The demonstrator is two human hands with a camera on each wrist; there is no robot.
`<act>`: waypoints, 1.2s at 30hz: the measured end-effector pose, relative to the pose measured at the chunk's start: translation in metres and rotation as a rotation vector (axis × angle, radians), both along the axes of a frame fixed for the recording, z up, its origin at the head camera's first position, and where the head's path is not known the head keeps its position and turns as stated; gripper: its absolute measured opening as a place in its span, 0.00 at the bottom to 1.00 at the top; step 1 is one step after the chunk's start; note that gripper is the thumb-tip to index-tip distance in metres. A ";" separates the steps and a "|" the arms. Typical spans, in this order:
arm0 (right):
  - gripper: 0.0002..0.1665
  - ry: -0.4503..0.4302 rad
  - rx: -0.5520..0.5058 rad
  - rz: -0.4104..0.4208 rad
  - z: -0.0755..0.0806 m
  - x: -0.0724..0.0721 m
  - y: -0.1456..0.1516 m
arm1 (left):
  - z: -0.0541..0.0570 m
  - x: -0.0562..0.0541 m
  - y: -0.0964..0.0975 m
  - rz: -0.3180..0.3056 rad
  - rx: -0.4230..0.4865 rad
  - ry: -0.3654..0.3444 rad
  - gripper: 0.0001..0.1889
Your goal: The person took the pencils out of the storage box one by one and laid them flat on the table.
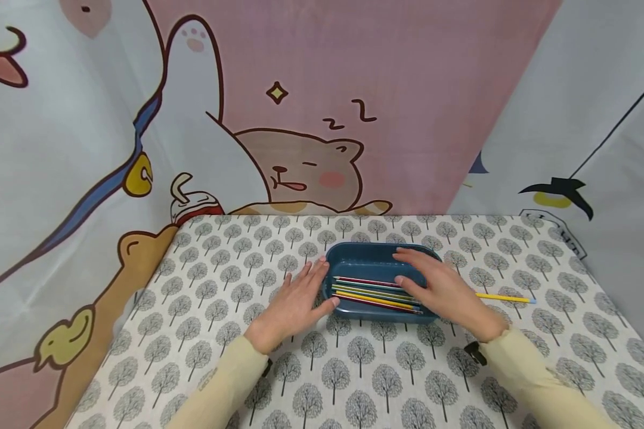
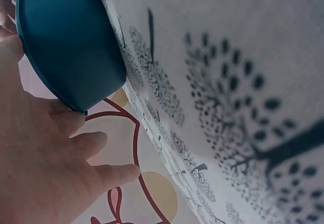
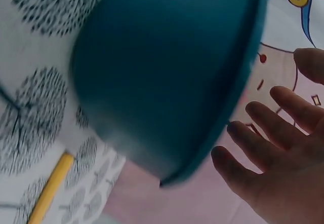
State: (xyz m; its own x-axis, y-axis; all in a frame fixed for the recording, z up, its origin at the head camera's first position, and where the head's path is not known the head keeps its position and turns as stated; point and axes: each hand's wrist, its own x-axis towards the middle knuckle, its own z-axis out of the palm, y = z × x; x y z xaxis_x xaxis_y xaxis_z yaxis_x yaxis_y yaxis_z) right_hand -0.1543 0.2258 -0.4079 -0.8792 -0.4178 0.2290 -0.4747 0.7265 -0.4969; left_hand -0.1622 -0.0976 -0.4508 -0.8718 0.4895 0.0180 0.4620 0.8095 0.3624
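Observation:
A dark blue rectangular bin (image 1: 362, 253) stands on the table, with several colored pencils (image 1: 375, 296) lying side by side in its near half. My left hand (image 1: 297, 301) rests against the bin's left end, and in the left wrist view its fingertips touch the rim of the blue bin (image 2: 66, 41). Over the right end hovers my right hand (image 1: 445, 292), its fingers spread and nothing held. In the right wrist view those fingers (image 3: 283, 127) appear just off the bin's rim. A yellow pencil (image 1: 507, 298) lies on the cloth to the right of the bin, its left part hidden by the right hand.
A white cloth with grey trees (image 1: 359, 357) covers the table. Behind it hangs a pink and white curtain (image 1: 408, 119) with cartoon animals, reaching the table's far edge.

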 end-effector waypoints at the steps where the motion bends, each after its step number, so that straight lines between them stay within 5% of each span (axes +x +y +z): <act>1: 0.29 -0.011 0.004 0.008 -0.002 -0.002 -0.003 | 0.000 0.000 0.000 0.000 -0.001 -0.001 0.45; 36: 0.30 -0.247 0.051 0.118 -0.038 -0.041 -0.047 | 0.000 0.000 -0.001 -0.011 -0.008 -0.009 0.45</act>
State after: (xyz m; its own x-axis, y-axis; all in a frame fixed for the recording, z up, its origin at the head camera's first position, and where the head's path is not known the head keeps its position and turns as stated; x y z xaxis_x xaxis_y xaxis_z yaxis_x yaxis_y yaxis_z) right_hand -0.1953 0.1786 -0.4458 -0.8503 -0.5262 -0.0106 -0.4264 0.7007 -0.5720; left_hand -0.1624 -0.0989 -0.4503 -0.8664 0.4993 0.0065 0.4678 0.8072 0.3598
